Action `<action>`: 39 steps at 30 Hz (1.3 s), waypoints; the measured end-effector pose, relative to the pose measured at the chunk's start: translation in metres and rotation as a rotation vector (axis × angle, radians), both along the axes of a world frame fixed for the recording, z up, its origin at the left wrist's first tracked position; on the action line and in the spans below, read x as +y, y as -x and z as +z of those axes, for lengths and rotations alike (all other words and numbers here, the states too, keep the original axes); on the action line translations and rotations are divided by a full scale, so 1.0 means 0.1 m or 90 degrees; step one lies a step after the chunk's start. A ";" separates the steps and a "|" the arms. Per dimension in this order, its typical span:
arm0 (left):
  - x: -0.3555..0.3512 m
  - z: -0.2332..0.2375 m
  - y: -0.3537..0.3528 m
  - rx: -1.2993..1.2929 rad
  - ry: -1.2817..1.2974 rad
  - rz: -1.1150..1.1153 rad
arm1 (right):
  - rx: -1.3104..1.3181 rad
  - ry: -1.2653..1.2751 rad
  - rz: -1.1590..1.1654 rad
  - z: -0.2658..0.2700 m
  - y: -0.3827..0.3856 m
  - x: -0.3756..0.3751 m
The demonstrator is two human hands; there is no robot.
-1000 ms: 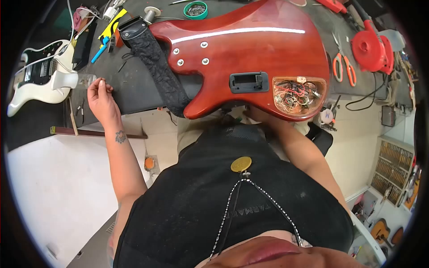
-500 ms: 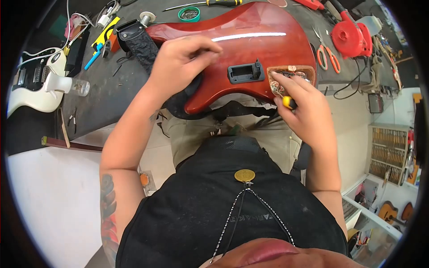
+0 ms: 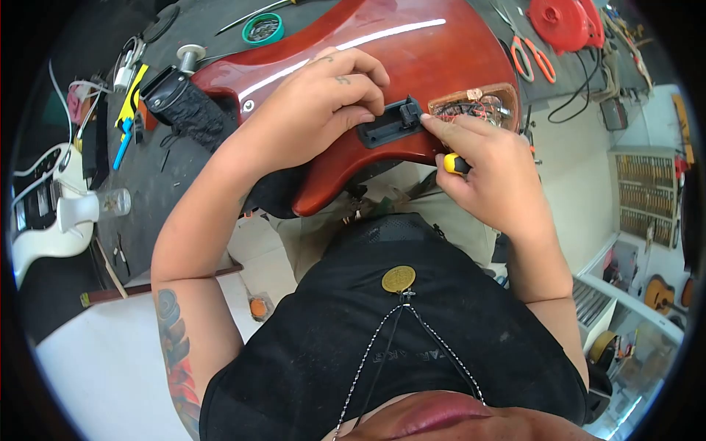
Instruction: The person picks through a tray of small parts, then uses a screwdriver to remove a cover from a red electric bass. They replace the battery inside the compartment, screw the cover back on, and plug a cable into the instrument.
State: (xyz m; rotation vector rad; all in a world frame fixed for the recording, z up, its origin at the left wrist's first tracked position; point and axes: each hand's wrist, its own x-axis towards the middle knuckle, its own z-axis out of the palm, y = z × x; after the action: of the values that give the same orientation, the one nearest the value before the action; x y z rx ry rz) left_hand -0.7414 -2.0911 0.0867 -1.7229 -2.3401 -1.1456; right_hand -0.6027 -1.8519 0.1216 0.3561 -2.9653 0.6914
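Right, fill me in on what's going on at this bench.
A person is working with both hands over a red guitar body. The right hand holds a yellow-and-black tool, mostly hidden in the palm, with its index fingertip by the right end of a black holder in the body. The left hand is curled at the holder's other end; whether it grips anything can't be seen. Beside the holder, an open cavity shows loose wires.

Orange-handled scissors (image 3: 518,38) near red blower (image 3: 565,25); white guitar (image 3: 45,245) left (bottle (image 3: 79,209) overlapping it).
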 end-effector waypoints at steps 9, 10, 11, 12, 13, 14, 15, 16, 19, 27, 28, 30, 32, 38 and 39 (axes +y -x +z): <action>0.11 0.05 -0.11 0.021 0.072 0.042 | 0.078 0.036 0.020 -0.13 0.04 0.08; 0.12 0.06 -0.12 0.022 0.079 0.036 | 0.081 0.024 0.024 -0.13 0.04 0.09; 0.13 0.07 -0.13 0.013 0.072 0.031 | 0.084 0.013 0.029 -0.14 0.03 0.09; 0.14 0.09 -0.13 0.005 0.064 0.027 | 0.087 0.019 0.024 -0.14 0.02 0.10; 0.13 0.09 -0.13 0.009 0.070 0.023 | 0.077 0.016 0.026 -0.14 0.02 0.10; 0.09 0.08 -0.12 -0.068 0.068 0.032 | 0.069 0.012 0.029 -0.13 0.03 0.11; 0.06 0.07 -0.10 -0.145 0.066 0.042 | 0.074 0.014 0.027 -0.12 0.03 0.11; 0.05 0.04 -0.08 -0.140 0.067 0.040 | 0.063 0.005 0.022 -0.11 0.02 0.11; 0.02 -0.08 -0.07 -0.106 -0.021 0.037 | 0.044 0.003 0.023 -0.04 0.01 0.12; -0.03 -0.20 -0.09 -0.203 -0.188 0.059 | 0.231 0.582 0.241 0.80 0.15 0.73; -0.03 -0.20 -0.09 -0.197 -0.195 0.062 | 0.233 0.577 0.249 0.77 0.14 0.83; -0.10 -0.15 -0.09 -0.229 -0.077 0.021 | 0.222 0.648 0.301 0.70 0.29 0.69; -0.10 -0.16 -0.14 -0.263 -0.081 0.025 | 0.196 0.723 0.330 0.64 0.44 0.34; -0.09 -0.12 -0.10 -0.252 -0.102 0.035 | 0.105 0.926 0.435 0.42 0.89 -0.19; -0.09 -0.11 -0.11 -0.237 -0.102 0.035 | 0.101 0.928 0.432 0.40 0.87 -0.33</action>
State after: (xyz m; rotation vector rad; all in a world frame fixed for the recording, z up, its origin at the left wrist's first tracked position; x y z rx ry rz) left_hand -0.7306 -2.0996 0.0759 -1.4900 -2.3821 -1.7175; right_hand -0.6899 -1.8847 0.1615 1.0774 -1.4260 2.3309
